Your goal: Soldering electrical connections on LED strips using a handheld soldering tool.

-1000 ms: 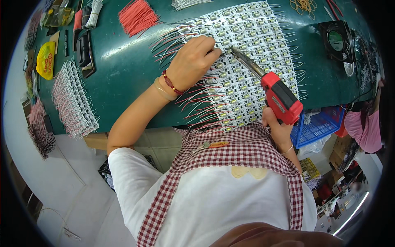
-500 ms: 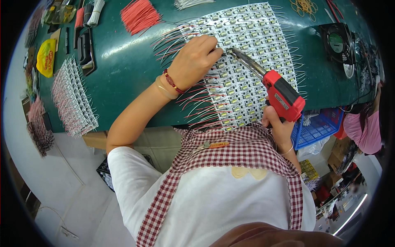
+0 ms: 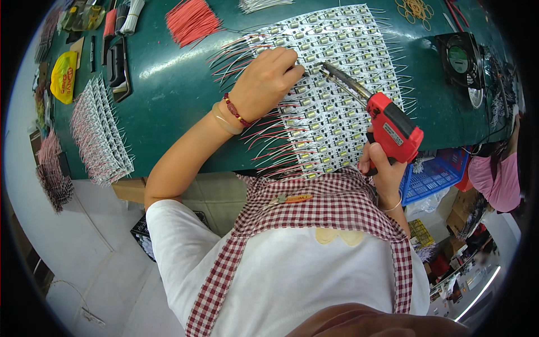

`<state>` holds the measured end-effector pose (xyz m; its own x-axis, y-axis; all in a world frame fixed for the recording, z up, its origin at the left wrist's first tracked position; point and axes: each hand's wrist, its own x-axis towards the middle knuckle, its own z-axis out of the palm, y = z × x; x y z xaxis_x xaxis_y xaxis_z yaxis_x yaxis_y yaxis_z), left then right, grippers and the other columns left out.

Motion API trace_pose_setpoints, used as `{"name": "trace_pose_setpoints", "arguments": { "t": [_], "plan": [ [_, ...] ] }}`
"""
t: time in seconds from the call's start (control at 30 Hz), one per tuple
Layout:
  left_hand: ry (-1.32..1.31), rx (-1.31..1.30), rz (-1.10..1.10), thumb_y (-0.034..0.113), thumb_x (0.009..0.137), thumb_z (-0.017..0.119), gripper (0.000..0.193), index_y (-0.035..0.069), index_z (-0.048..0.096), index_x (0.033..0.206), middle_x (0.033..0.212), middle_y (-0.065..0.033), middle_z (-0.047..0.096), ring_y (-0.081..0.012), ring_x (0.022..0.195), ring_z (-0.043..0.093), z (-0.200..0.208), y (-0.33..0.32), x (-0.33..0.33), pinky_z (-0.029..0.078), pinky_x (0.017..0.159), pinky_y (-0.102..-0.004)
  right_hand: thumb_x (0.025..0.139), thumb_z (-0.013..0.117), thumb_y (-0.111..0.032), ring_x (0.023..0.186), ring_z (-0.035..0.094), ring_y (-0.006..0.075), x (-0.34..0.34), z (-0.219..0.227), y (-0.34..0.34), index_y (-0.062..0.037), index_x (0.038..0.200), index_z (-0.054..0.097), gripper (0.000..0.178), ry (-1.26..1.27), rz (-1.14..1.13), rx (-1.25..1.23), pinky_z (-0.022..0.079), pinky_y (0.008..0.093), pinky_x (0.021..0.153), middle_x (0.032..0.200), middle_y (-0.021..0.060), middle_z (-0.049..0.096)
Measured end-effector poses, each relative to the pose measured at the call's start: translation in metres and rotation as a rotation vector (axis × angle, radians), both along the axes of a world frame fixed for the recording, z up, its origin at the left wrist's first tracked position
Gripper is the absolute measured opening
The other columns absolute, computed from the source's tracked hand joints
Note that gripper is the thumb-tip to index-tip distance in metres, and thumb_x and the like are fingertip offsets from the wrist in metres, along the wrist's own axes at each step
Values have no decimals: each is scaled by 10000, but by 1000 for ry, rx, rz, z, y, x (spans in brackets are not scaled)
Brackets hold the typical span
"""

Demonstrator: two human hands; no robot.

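A large white panel of small circuit boards point(image 3: 331, 132) lies on the green table, with yellowish parts in rows. Red and white wires point(image 3: 269, 135) stick out along its left side, and pale wires line its right edge. My left hand point(image 3: 266, 78) rests over the panel's upper left, thumb and fingers pinched together; what they hold is too small to make out. My right hand point(image 3: 384, 171) grips a red and black soldering gun point(image 3: 396, 126) by its handle. The gun's metal tip points up and left over the boards, just right of my left fingertips.
A bundle of red wires point(image 3: 192, 22) and a white wire bundle point(image 3: 264, 4) lie at the back. More wired boards point(image 3: 101, 132) stand left, near a yellow bag point(image 3: 63, 77). Rubber bands point(image 3: 415, 11) and a black fan point(image 3: 460, 60) are at right; a blue crate point(image 3: 435, 177) sits below.
The soldering gun has shifted slightly right, its tip now a little farther from my left fingertips. My right hand moved with it. The left hand has stayed in place.
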<state>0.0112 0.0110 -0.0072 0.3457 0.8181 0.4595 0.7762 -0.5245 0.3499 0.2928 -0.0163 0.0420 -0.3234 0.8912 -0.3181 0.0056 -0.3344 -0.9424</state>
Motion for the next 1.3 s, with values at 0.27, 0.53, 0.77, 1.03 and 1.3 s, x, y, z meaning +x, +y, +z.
{"name": "trace_pose_setpoints", "arguments": {
  "t": [0.27, 0.53, 0.77, 1.03, 1.3],
  "plan": [
    [4, 10, 2, 3, 672, 591, 234, 18, 635, 901, 803, -87, 508, -249, 759, 536, 1, 1, 1, 457, 683, -345, 879, 587, -112, 474, 492, 99, 0, -11, -5, 67, 1074, 498, 279, -214, 114, 38, 392, 235, 457, 600, 54, 546],
    [19, 8, 2, 7, 678, 588, 212, 19, 634, 884, 804, -85, 504, -242, 766, 538, 2, 0, 1, 458, 693, -334, 885, 559, -115, 457, 471, 116, -3, 0, -5, 64, 1127, 470, 314, -70, 19, 74, 380, 245, 446, 576, 63, 517],
    [86, 42, 1, 18, 686, 581, 182, 24, 631, 861, 794, -76, 499, -230, 772, 532, 4, 1, 1, 448, 686, -327, 885, 571, -151, 443, 462, 119, 1, 0, -5, 55, 1145, 468, 347, -61, -6, 28, 388, 247, 444, 575, 67, 510],
    [17, -1, -41, 13, 662, 595, 291, 46, 638, 948, 760, -71, 483, -235, 717, 523, 5, -13, 9, 449, 653, -336, 894, 575, -162, 442, 464, 124, 18, -6, -15, 50, 1131, 467, 336, -16, 21, -9, 398, 253, 446, 567, 74, 507],
    [-18, -20, -13, -20, 639, 594, 316, 51, 642, 944, 753, -75, 477, -241, 714, 520, 1, -14, 14, 452, 661, -346, 888, 576, -44, 522, 516, 90, 21, -11, -19, 50, 1011, 553, 157, 10, 26, -47, 417, 236, 488, 643, 44, 564]
  ]
}}
